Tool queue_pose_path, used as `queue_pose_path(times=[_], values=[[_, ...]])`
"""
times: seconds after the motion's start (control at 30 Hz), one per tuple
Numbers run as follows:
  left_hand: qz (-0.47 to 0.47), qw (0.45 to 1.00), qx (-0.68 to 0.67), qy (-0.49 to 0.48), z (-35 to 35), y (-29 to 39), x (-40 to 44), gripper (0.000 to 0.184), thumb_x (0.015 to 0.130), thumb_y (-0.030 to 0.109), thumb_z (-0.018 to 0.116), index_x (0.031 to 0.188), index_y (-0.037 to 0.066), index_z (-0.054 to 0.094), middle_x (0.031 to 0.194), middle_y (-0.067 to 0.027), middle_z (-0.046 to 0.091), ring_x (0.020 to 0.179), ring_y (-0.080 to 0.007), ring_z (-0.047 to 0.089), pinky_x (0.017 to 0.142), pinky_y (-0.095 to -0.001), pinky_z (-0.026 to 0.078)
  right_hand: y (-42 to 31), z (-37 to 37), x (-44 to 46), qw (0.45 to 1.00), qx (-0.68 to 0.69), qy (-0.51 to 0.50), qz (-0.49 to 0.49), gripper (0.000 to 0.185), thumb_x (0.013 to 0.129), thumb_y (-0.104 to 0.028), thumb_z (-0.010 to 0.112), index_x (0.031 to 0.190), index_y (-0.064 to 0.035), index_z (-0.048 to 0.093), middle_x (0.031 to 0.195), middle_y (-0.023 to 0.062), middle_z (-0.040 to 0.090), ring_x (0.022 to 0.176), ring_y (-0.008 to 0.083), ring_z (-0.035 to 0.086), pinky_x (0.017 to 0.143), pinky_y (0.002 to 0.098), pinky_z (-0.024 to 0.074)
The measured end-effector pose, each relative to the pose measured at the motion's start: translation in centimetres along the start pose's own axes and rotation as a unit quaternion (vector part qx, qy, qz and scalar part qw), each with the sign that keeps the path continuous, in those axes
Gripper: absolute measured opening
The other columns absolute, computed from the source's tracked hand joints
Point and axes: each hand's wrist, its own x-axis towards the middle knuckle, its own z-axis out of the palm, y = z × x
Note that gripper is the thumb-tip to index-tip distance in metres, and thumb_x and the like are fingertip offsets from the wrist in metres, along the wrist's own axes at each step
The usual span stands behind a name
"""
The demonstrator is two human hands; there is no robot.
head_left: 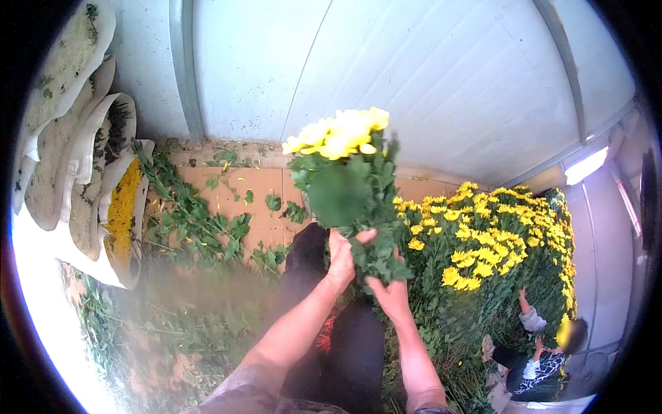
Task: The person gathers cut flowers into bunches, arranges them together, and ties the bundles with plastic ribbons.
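Pale wall panels (414, 76) back one bright yellow-topped bouquet (364, 185) (leafy below).

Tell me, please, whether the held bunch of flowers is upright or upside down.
Upright: the bunch has its yellow blooms at the top, above the left hand and right hand.

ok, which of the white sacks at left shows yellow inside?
The rightmost sack: it alone is bright yellow inside, while the others look pale or dark.

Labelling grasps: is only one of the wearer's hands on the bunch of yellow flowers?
No, the left hand and right hand are both on the leafy lower part of the bunch.
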Motion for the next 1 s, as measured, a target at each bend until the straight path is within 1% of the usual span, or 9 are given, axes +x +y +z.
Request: queue_pose_path(times=[0.1, 0.17, 0.3, 0.43, 0.53, 0.6, 0.73, 0.9, 1.0], values=[[0.011, 0.996, -0.089, -0.014, 0.2, 0.4, -0.2, 0.059, 0.068, 0.005, 0.075, 0.120, 0.001, 0.047, 0.105, -0.0080, 0.061, 0.088, -0.0214, 0.062, 0.080, -0.0336, 0.051, 3.0, -0.6, 0.1, 0.920, 0.357, 0.070, 0.144, 0.055, 0.089, -0.010, 0.058, 0.139, 0.0018, 0.041, 0.118, 0.0031, 0.058, 0.100, 0.0154, 0.055, 0.092, 0.0267, 0.0416], [-0.027, 0.994, -0.106, -0.017, -0.4, -0.5, 0.2, 0.061, 0.067, 0.004, 0.074, 0.121, 0.001, 0.046, 0.107, -0.0090, 0.060, 0.092, -0.0222, 0.061, 0.082, -0.0348, 0.051, 4.7, -0.6, 0.9, 0.915, 0.366, 0.133, 0.107, 0.052, 0.087, -0.005, 0.057, 0.137, -0.0013, 0.045, 0.113, 0.0020, 0.056, 0.101, 0.0154, 0.053, 0.092, 0.0258, 0.0395], [-0.048, 0.993, -0.107, -0.030, -0.6, -0.6, 0.3, 0.065, 0.067, 0.001, 0.074, 0.124, 0.001, 0.042, 0.110, -0.0105, 0.059, 0.097, -0.0242, 0.060, 0.085, -0.0361, 0.051, 4.2, 0.7, 1.0, 0.995, 0.014, 0.091, -0.039, 0.031, 0.085, -0.002, 0.057, 0.116, -0.0009, 0.057, 0.105, 0.0007, 0.052, 0.100, 0.0148, 0.049, 0.091, 0.0252, 0.0372], [-0.037, 0.996, -0.062, -0.044, 0.2, 0.5, -0.6, 0.067, 0.068, -0.003, 0.073, 0.127, 0.004, 0.040, 0.112, -0.0113, 0.058, 0.099, -0.0262, 0.060, 0.086, -0.0376, 0.051, 1.8, -0.8, 2.0, 0.862, 0.451, 0.169, 0.155, 0.016, 0.087, -0.004, 0.058, 0.103, -0.0036, 0.057, 0.097, 0.0010, 0.054, 0.091, 0.0111, 0.053, 0.079, 0.0260, 0.0444], [-0.029, 0.998, -0.039, -0.029, 1.5, 1.3, -1.2, 0.069, 0.068, -0.003, 0.073, 0.128, 0.004, 0.039, 0.114, -0.0122, 0.057, 0.101, -0.0264, 0.059, 0.085, -0.0377, 0.051, 1.7, 0.6, 2.2, 0.886, 0.392, 0.203, 0.143, 0.018, 0.086, -0.006, 0.059, 0.104, -0.0032, 0.058, 0.102, 0.0046, 0.055, 0.091, 0.0142, 0.055, 0.076, 0.0273, 0.0458], [-0.005, 0.997, -0.061, -0.037, 1.2, -0.8, -0.3, 0.065, 0.068, -0.002, 0.074, 0.124, 0.002, 0.042, 0.110, -0.0125, 0.059, 0.097, -0.0254, 0.060, 0.082, -0.0362, 0.052, 3.2, 2.2, 2.2, 0.984, 0.077, 0.160, -0.009, 0.021, 0.084, -0.004, 0.058, 0.105, -0.0003, 0.056, 0.101, 0.0086, 0.054, 0.093, 0.0206, 0.054, 0.079, 0.0309, 0.0435], [0.068, 0.996, 0.031, -0.055, -0.6, -1.5, 0.3, 0.039, 0.065, -0.003, 0.075, 0.100, -0.003, 0.058, 0.090, -0.0106, 0.064, 0.076, -0.0211, 0.064, 0.068, -0.0307, 0.054, 1.2, 2.1, 0.8, 0.991, 0.023, 0.119, -0.054, 0.020, 0.084, -0.003, 0.057, 0.104, 0.0001, 0.056, 0.098, 0.0112, 0.050, 0.089, 0.0279, 0.051, 0.079, 0.0369, 0.0415], [0.055, 0.997, -0.001, -0.055, 0.5, 1.8, -0.4, 0.046, 0.063, 0.001, 0.075, 0.107, -0.001, 0.061, 0.097, -0.0089, 0.065, 0.084, -0.0202, 0.063, 0.077, -0.0338, 0.053, -0.9, -2.3, -0.5, 0.979, -0.198, 0.021, -0.053, 0.035, 0.089, -0.014, 0.056, 0.122, -0.0024, 0.056, 0.120, 0.0171, 0.054, 0.112, 0.0329, 0.052, 0.100, 0.0389, 0.0386], [-0.046, 0.997, -0.012, -0.063, -0.8, 1.9, -0.1, 0.036, 0.067, 0.008, 0.072, 0.100, 0.002, 0.061, 0.089, -0.0057, 0.062, 0.075, -0.0200, 0.061, 0.070, -0.0338, 0.053, 4.2, -4.7, -4.9, 0.987, 0.088, 0.042, 0.130, 0.057, 0.096, -0.047, 0.039, 0.135, -0.0063, 0.048, 0.136, 0.0162, 0.048, 0.131, 0.0296, 0.040, 0.108, 0.0408, 0.0304]])
